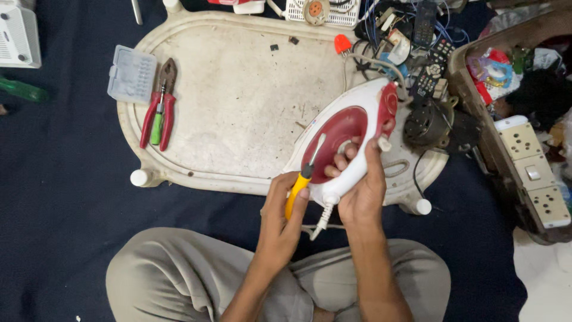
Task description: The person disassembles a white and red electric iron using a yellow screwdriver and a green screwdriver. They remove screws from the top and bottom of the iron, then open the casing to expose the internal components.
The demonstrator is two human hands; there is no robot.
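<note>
Item: white-and-red clothes iron [345,134], tilted on the near right edge of the white tray [238,95].
Right hand [363,191]: fingers clamped round the iron's handle.
Left hand [280,217]: fingers closed on a yellow-handled screwdriver [301,185], tip inside the iron's handle recess.
Step, judged: working a screw; steady, aligned pressure needed.
Pliers [159,104]: far left of iron.

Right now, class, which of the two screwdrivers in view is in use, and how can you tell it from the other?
The yellow-handled screwdriver, gripped in the left hand with its shaft on the iron. The green-handled screwdriver lies untouched on the red pliers.
</note>
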